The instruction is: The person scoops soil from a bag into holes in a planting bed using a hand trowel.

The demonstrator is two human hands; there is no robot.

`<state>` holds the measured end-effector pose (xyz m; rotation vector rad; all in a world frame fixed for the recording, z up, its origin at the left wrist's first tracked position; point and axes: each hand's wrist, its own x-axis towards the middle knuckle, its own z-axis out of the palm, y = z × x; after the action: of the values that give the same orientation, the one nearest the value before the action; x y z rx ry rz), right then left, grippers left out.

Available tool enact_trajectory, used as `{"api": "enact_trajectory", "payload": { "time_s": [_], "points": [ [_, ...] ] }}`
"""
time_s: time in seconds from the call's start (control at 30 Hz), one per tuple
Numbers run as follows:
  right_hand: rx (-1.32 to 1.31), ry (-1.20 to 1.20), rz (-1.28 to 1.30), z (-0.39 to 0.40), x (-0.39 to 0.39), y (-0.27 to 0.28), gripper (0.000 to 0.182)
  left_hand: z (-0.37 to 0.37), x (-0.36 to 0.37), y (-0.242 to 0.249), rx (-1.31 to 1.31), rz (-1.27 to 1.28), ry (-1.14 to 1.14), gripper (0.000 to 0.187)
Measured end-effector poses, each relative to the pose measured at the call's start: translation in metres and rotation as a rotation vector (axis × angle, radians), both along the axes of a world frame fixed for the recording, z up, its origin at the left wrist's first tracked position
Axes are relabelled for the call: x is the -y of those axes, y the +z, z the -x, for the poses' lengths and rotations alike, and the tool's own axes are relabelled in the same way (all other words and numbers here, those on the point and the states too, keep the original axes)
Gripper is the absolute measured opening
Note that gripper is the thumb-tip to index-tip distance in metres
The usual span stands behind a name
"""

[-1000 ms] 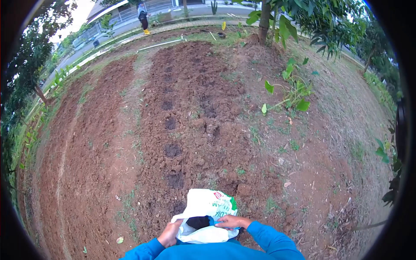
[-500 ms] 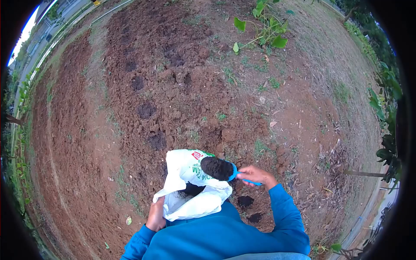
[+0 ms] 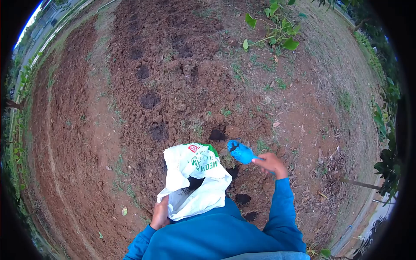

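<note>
The left hand (image 3: 160, 213) grips the near edge of a white plastic bag (image 3: 178, 171) with green and red print, its mouth open on dark material (image 3: 196, 183). The right hand (image 3: 272, 164) holds a blue scoop (image 3: 243, 154) by the handle, just beside a dark hole (image 3: 217, 133) in the dug brown bed (image 3: 182, 104). More dark-filled holes dot the bed; a leafy plant (image 3: 289, 44) grows beyond, to the right.

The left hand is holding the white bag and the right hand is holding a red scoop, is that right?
Not quite: the scoop is blue, not red, as the head view shows. The right hand does hold it, and the left hand does hold the white bag.
</note>
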<state>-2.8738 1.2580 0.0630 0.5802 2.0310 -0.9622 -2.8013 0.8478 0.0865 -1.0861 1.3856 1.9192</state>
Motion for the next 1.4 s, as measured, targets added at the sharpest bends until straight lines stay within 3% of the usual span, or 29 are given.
{"api": "enact_trajectory", "payload": {
  "time_s": [0.07, 0.13, 0.2, 0.27, 0.33, 0.37, 0.4, 0.47, 0.53, 0.6, 0.63, 0.73, 0.87, 0.97, 1.2, 1.27, 1.4],
  "points": [
    [0.025, 0.116, 0.234, 0.002, 0.033, 0.028, 0.040, 0.007, -0.008, 0.004, -0.010, -0.007, 0.026, 0.036],
    [-0.098, 0.539, 0.274, 0.007, 0.074, 0.030, 0.036, 0.007, -0.012, 0.003, 0.019, -0.027, 0.066, 0.035],
    [-0.560, 0.819, 0.003, -0.008, 0.122, 0.006, 0.026, 0.006, -0.012, -0.005, 0.025, -0.028, 0.063, 0.034],
    [-0.622, 0.940, -0.085, -0.016, 0.165, -0.034, 0.020, 0.000, -0.011, -0.018, -0.006, -0.041, 0.087, 0.034],
    [-0.606, 1.131, -0.272, -0.028, 0.193, -0.113, 0.016, 0.003, -0.012, -0.015, 0.017, -0.068, 0.074, 0.032],
    [-0.437, 1.145, -0.398, -0.021, 0.200, -0.116, 0.014, 0.004, -0.016, -0.010, 0.005, -0.072, 0.104, 0.032],
    [-0.270, 1.148, -0.524, -0.007, 0.205, -0.118, 0.013, 0.008, -0.020, -0.006, -0.011, -0.075, 0.128, 0.033],
    [-0.298, 1.033, -0.827, 0.000, 0.193, -0.119, 0.012, 0.007, -0.015, -0.013, 0.006, -0.065, 0.116, 0.033],
    [-0.154, 1.054, -0.734, 0.003, 0.176, -0.126, 0.012, 0.001, -0.017, -0.015, 0.027, -0.075, 0.102, 0.034],
    [-0.459, 0.983, -0.493, -0.024, 0.165, -0.201, 0.015, 0.002, -0.022, -0.016, 0.071, -0.020, -0.057, 0.034],
    [-0.520, 0.792, -0.313, -0.034, 0.167, -0.227, 0.017, -0.005, -0.022, -0.024, 0.033, -0.065, -0.015, 0.033],
    [-0.298, 0.639, -0.147, -0.041, 0.174, -0.202, 0.028, -0.009, -0.018, -0.027, 0.072, -0.081, 0.006, 0.032],
    [-0.129, 0.750, 0.085, -0.058, 0.181, -0.197, 0.039, -0.007, -0.019, -0.021, 0.065, -0.058, 0.016, 0.033],
    [-0.204, 0.665, 0.116, -0.058, 0.192, -0.201, 0.039, -0.012, -0.025, -0.012, 0.028, 0.118, -0.067, 0.034],
    [-0.268, 0.630, 0.458, -0.063, 0.157, -0.193, 0.041, -0.005, -0.024, -0.017, 0.067, -0.008, 0.036, 0.034],
    [0.029, 0.532, 0.565, -0.045, 0.146, -0.159, 0.038, -0.010, -0.018, -0.036, 0.012, -0.056, 0.100, 0.033],
    [0.145, 0.347, 0.654, -0.041, 0.123, -0.123, 0.036, 0.003, -0.022, -0.027, 0.026, -0.085, 0.146, 0.033]
  ]
}}
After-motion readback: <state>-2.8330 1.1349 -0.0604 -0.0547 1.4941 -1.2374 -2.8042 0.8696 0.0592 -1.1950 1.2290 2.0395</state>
